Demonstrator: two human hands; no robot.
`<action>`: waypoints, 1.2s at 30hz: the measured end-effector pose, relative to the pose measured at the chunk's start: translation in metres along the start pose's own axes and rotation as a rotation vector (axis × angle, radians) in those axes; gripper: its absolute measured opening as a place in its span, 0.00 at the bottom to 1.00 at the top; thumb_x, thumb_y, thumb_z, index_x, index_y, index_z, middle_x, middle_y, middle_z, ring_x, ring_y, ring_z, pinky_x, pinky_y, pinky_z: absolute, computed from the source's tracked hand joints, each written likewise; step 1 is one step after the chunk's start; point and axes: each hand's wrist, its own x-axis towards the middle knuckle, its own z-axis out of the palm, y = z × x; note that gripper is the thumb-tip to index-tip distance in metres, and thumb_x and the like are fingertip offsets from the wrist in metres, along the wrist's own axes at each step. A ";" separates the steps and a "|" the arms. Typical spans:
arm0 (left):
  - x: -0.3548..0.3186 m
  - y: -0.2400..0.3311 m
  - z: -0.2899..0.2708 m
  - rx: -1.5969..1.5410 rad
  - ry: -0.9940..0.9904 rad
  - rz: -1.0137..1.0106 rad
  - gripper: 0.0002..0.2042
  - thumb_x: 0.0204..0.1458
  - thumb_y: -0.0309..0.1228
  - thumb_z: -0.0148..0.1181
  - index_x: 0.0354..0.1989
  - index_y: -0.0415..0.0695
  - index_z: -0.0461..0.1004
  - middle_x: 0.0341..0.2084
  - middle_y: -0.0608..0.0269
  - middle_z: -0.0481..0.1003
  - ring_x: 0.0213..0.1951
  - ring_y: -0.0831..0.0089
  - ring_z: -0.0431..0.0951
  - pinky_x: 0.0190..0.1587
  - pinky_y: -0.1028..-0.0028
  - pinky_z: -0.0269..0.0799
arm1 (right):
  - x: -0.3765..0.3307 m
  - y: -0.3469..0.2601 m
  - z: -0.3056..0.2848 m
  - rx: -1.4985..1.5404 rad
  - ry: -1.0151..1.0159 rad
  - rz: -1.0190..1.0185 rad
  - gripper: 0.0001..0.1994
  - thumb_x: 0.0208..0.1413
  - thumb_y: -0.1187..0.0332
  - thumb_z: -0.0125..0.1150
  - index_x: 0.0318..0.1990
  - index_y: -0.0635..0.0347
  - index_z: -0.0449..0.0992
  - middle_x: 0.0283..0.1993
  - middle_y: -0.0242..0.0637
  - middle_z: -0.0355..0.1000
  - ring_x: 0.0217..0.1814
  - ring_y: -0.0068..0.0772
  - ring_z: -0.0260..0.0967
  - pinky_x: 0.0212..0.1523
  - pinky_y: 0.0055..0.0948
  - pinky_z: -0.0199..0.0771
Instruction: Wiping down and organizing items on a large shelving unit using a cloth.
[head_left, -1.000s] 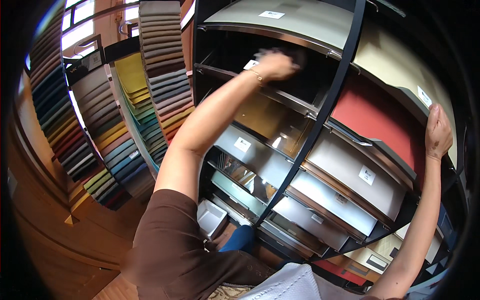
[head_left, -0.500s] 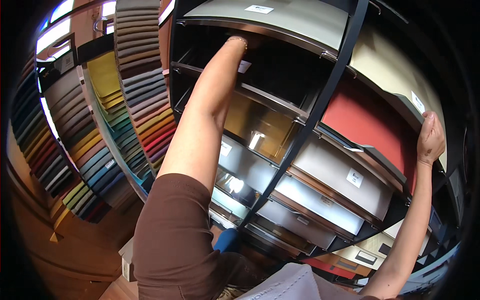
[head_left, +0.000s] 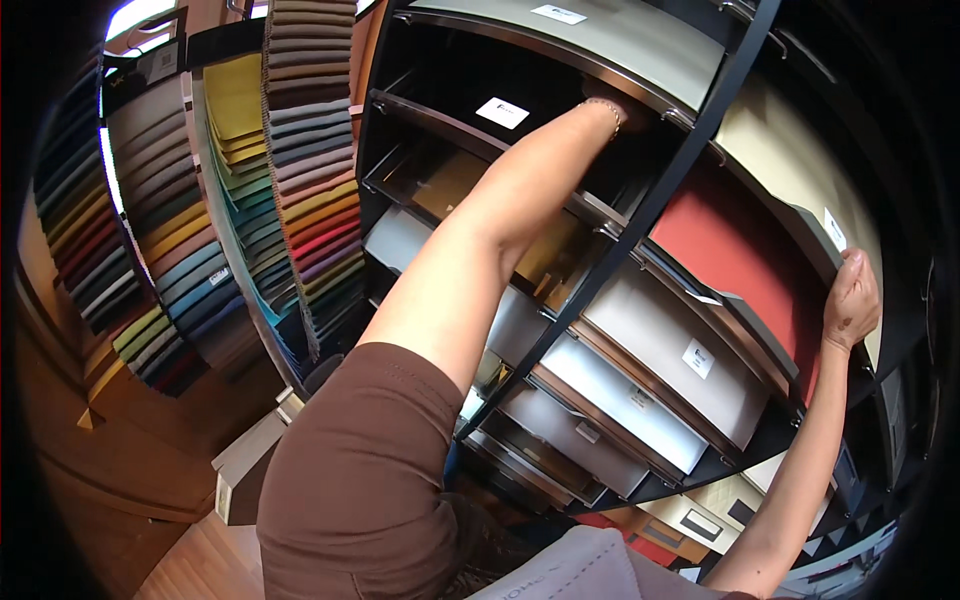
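Fingers of the right hand (head_left: 851,300) grip the beige sample panel's (head_left: 800,170) edge, left hand's (head_left: 622,108) hidden beneath the grey panel (head_left: 600,40); uneven pulling could jam or drop one.

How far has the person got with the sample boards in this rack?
Early stage. Done: nothing looks pulled out; the red board and grey boards sit in their slots. In hand: the left hand reaches deep into a dark upper slot under the top beige board, its fingers hidden, while the right hand grips the edge of the cream board. Left: drawing any board out.
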 end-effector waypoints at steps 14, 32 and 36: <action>-0.037 0.063 -0.126 -0.085 -0.751 -0.004 0.12 0.49 0.35 0.55 0.42 0.56 0.79 0.42 0.56 0.77 0.47 0.54 0.74 0.49 0.61 0.71 | 0.000 0.009 0.000 -0.034 -0.106 0.111 0.21 0.64 0.51 0.36 0.42 0.49 0.77 0.38 0.40 0.75 0.39 0.49 0.72 0.37 0.39 0.71; -0.146 0.021 -0.226 0.207 -0.212 0.043 0.28 0.34 0.24 0.65 0.50 0.57 0.75 0.46 0.58 0.74 0.47 0.54 0.71 0.51 0.61 0.63 | 0.001 0.021 0.002 -0.067 -0.086 0.108 0.21 0.62 0.48 0.38 0.44 0.48 0.76 0.40 0.46 0.74 0.42 0.56 0.71 0.39 0.46 0.70; -0.154 -0.002 -0.231 0.259 -0.143 0.059 0.25 0.39 0.20 0.59 0.49 0.60 0.75 0.43 0.63 0.75 0.44 0.56 0.72 0.46 0.62 0.66 | 0.000 -0.011 -0.001 0.039 -0.137 0.135 0.20 0.62 0.49 0.40 0.42 0.47 0.77 0.38 0.46 0.74 0.41 0.56 0.70 0.38 0.46 0.70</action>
